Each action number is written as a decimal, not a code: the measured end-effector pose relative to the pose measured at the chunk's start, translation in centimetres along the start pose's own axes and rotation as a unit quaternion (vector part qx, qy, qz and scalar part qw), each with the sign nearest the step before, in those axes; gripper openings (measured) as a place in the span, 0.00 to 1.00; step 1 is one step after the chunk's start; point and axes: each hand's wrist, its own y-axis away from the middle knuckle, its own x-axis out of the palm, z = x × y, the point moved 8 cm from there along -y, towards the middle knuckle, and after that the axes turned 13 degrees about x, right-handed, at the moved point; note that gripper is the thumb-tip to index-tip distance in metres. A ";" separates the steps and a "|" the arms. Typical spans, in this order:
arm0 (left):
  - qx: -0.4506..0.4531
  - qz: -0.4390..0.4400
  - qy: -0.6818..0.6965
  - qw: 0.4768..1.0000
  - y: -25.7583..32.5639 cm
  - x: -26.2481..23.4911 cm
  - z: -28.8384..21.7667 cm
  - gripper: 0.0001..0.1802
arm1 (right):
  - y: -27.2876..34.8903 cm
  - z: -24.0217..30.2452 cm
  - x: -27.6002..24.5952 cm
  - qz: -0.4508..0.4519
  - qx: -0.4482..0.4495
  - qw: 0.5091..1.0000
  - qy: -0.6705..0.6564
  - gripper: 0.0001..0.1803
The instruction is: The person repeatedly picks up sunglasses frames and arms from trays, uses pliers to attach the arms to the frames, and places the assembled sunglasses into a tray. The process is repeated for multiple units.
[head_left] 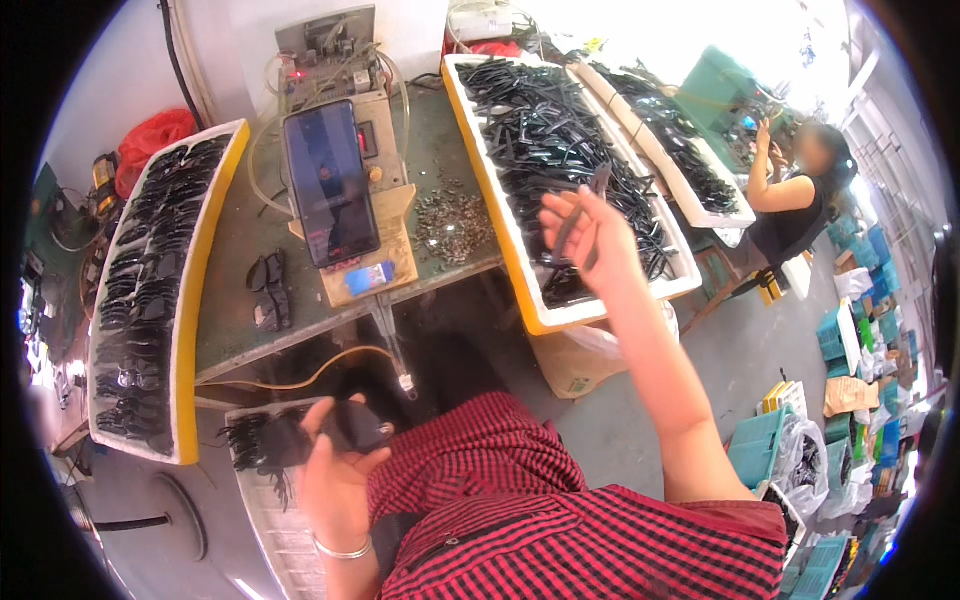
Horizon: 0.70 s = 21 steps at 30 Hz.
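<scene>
Low on the left, my left hand is closed on a dark sunglasses front, one lens to each side of the fingers. My right hand, raised over the middle tray, grips a slim black eyeglass temple; a second dark piece stands up by the fingertips. Beneath it, the white foam tray with a yellow side is heaped with loose black temples. A pair of dark sunglasses lies on the green bench. Below my left hand, a white tray holds more dark pieces.
A long tray of dark sunglasses fronts stands left. On the bench, a phone leans on a small machine, near a blue box and small metal parts. Another person sits right, beyond a second temple tray.
</scene>
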 end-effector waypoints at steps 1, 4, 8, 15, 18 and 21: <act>-0.008 0.004 -0.012 1.000 -0.1 0.1 0.4 0.23 | -1.2 0.3 -1.1 0.001 0.050 0.998 -0.026 0.22; 0.042 0.012 -0.043 0.998 0.6 0.1 -0.5 0.21 | 2.6 -1.4 -0.1 0.018 0.044 0.994 0.095 0.25; 0.093 -0.001 -0.067 0.993 0.0 1.0 -3.0 0.16 | 11.3 -6.0 6.4 0.110 -0.094 0.848 0.510 0.27; 0.141 -0.013 -0.165 0.976 -1.4 3.7 -5.1 0.16 | 16.8 -8.2 13.1 0.184 -0.323 0.655 0.657 0.30; 0.130 0.002 -0.158 0.979 -1.6 4.0 -4.8 0.16 | 17.3 -8.7 13.4 0.196 -0.339 0.636 0.664 0.30; 0.138 0.024 -0.193 0.971 -1.7 3.9 -4.6 0.16 | 17.3 -9.0 13.8 0.202 -0.342 0.627 0.670 0.30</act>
